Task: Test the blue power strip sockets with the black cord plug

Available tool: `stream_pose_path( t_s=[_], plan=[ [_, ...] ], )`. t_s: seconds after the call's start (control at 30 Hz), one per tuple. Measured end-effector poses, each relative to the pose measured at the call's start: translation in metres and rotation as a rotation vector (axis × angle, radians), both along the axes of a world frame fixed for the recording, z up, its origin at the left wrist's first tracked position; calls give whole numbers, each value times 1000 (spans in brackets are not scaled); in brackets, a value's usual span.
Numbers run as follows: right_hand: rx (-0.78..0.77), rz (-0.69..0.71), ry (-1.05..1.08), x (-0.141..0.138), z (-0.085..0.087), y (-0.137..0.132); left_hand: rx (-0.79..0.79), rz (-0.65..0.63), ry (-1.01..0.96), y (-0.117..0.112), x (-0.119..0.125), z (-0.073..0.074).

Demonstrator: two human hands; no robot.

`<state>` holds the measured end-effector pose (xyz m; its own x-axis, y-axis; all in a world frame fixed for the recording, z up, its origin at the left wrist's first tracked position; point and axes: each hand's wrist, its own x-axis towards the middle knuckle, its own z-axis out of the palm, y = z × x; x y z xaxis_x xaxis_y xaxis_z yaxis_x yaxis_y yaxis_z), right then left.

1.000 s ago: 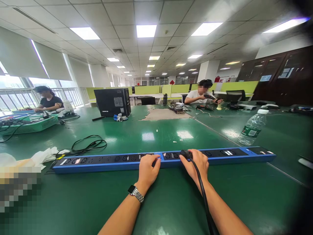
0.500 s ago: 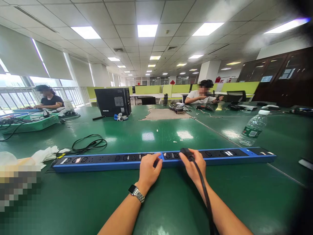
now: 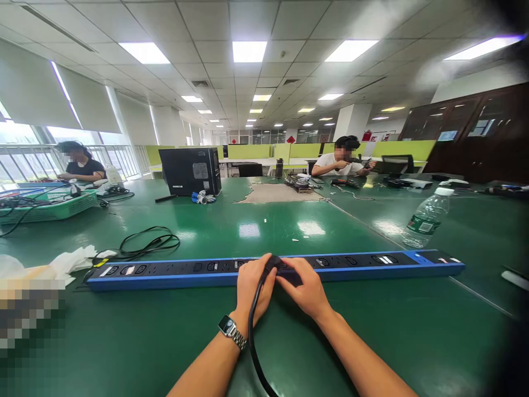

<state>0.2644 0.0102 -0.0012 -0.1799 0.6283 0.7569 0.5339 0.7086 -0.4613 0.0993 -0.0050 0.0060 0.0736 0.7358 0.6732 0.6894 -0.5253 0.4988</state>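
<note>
A long blue power strip [image 3: 165, 282] with a black socket face lies across the green table in front of me. At its middle my left hand [image 3: 253, 289] has its fingers closed around a black plug [image 3: 274, 261]. From the right, my right hand [image 3: 306, 286] pinches the same plug with thumb and forefinger. The plug is at the strip's socket face; my fingers hide whether it sits in a socket. Its thick black cable [image 3: 253, 336] hangs over my left hand and runs down toward me. A watch [image 3: 232, 331] is on my left wrist.
A coiled black cord [image 3: 155, 242] lies behind the strip's left end. A water bottle [image 3: 425, 218] stands behind its right end. Farther back are a black computer case [image 3: 190, 172] and a green basket [image 3: 61, 207]. Two people [image 3: 80, 165] sit at the far side.
My right hand has moved left with the plug and cable, from right of the strip's middle to my left hand. Both hands now meet at the plug; my left hand was pinched without it before.
</note>
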Motion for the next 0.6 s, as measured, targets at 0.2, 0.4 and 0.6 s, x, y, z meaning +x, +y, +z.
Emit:
stream_pose_path(
  t_s=[0.2,0.4,0.6],
  plan=[
    [-52,-124,75,7,-3,5,-4,236,-230,10,-22,11],
    [-98,-212,122,17,-7,11,-50,540,-498,22,-63,16],
    [-109,-201,117,16,-5,10,-226,537,-160,26,-81,15]
  ],
)
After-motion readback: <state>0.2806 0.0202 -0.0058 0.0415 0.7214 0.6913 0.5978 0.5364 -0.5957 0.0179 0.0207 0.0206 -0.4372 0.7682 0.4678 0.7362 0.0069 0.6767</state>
